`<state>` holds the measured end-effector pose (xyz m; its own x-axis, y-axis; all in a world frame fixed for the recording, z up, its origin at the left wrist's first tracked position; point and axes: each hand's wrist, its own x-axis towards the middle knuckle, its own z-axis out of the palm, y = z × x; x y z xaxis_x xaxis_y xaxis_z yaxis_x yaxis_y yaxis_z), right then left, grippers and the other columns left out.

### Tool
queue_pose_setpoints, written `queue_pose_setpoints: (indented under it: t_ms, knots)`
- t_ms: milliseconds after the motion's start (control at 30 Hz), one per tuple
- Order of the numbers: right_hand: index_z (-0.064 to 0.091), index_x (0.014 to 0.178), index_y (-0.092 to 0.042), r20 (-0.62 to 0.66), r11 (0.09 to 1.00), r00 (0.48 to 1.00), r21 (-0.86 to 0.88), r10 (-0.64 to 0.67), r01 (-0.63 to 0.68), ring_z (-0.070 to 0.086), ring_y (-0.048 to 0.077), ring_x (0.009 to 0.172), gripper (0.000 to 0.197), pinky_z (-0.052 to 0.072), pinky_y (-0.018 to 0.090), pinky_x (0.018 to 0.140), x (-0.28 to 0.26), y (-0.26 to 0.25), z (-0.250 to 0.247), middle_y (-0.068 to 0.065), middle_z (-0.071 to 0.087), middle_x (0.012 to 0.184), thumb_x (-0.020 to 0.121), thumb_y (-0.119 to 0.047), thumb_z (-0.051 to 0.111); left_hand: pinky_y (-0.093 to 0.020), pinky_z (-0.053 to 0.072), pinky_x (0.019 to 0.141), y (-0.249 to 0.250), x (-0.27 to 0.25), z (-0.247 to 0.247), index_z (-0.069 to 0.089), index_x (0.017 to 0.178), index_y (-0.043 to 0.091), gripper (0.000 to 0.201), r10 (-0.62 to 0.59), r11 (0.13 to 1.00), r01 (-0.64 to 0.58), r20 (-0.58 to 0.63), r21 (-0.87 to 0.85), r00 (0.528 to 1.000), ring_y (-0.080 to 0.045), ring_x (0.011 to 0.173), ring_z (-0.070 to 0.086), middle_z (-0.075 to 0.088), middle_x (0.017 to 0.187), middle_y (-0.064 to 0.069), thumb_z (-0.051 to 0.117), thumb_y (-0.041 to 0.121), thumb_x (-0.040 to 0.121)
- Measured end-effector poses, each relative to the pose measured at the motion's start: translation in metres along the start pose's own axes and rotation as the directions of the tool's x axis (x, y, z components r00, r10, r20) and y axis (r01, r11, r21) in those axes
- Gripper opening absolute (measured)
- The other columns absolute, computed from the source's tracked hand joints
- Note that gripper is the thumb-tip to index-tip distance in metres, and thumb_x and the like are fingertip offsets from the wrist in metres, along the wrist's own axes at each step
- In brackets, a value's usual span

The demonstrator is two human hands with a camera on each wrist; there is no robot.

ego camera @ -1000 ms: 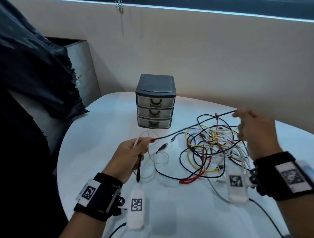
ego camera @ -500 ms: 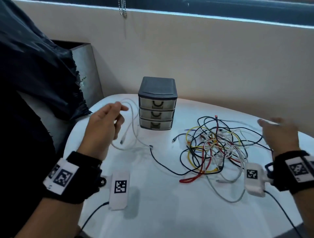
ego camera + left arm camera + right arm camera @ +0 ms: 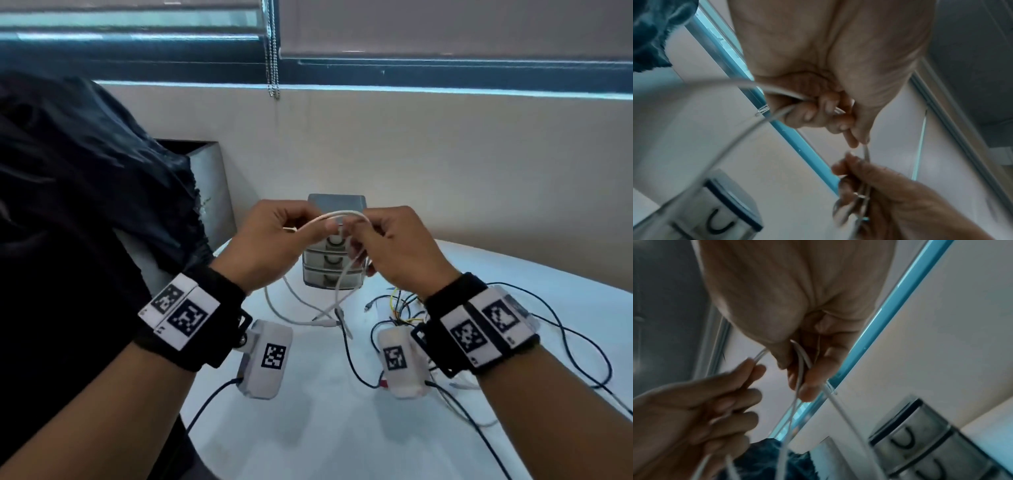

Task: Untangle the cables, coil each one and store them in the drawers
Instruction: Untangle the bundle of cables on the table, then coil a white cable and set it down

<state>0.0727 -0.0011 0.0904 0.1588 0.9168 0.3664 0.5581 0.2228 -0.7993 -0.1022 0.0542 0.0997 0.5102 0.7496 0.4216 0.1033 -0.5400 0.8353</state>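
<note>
Both hands are raised in front of the small grey three-drawer unit (image 3: 329, 277), whose drawers are closed. My left hand (image 3: 301, 226) and right hand (image 3: 363, 233) each pinch the same white cable (image 3: 342, 214), which arches between them. Its loose strands hang down to the white table (image 3: 308, 428). In the left wrist view my left hand (image 3: 828, 113) is curled round the white cable (image 3: 777, 91). In the right wrist view my right hand (image 3: 803, 369) holds a loop of the white cable (image 3: 801, 356). The tangle of coloured cables (image 3: 400, 308) lies behind my right wrist, mostly hidden.
A black cable (image 3: 349, 356) trails across the table between my wrists. Dark cloth (image 3: 85, 205) hangs at the left beside a grey metal box (image 3: 209, 178). A wall and window with a blind chain (image 3: 272, 51) stand behind the table.
My left hand brought the white cable from the left to the middle and up. My right hand left the tangle and took hold of the same cable. The view tilted upward.
</note>
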Motion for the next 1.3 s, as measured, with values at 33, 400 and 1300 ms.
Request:
queue_pose_setpoints:
  t_ms: [33,400,1300]
  knots:
    - [0.072,0.083,-0.007,-0.029,0.999,0.999,0.022,0.028,-0.027,0.067,0.019,0.052,0.031,0.048,0.025,0.044,0.003,0.005,-0.006,0.008,0.067,0.06,0.101,-0.026,0.053,-0.012,0.037,0.052,-0.011,0.0,-0.001,0.073,0.084,0.008,0.015,-0.023,0.999,0.023,-0.004,0.027,1.0,0.0,0.047,0.047,0.055,0.05,0.016,0.068,0.021,0.09]
    - [0.069,0.072,-0.013,-0.003,0.934,0.976,-0.289,0.22,-0.211,0.049,0.005,0.043,0.029,0.037,0.018,0.051,0.009,0.066,-0.074,-0.001,0.059,0.054,0.09,-0.037,0.069,-0.025,0.052,0.048,-0.105,-0.005,0.002,0.073,0.076,0.022,0.022,-0.265,0.916,0.289,-0.12,0.28,0.957,-0.012,0.05,0.058,0.071,0.071,0.006,0.064,0.03,0.094]
    - [0.054,0.124,-0.016,0.241,0.669,0.768,-0.678,0.593,-0.304,0.063,0.025,0.11,0.064,0.05,0.035,0.092,-0.047,0.106,0.097,0.005,0.062,0.121,0.083,-0.064,0.06,-0.018,0.02,0.038,0.027,0.044,-0.047,0.069,0.084,0.023,0.02,-0.117,0.961,0.025,-0.32,-0.277,0.94,-0.007,0.042,0.022,0.035,0.049,0.012,0.062,0.038,0.095]
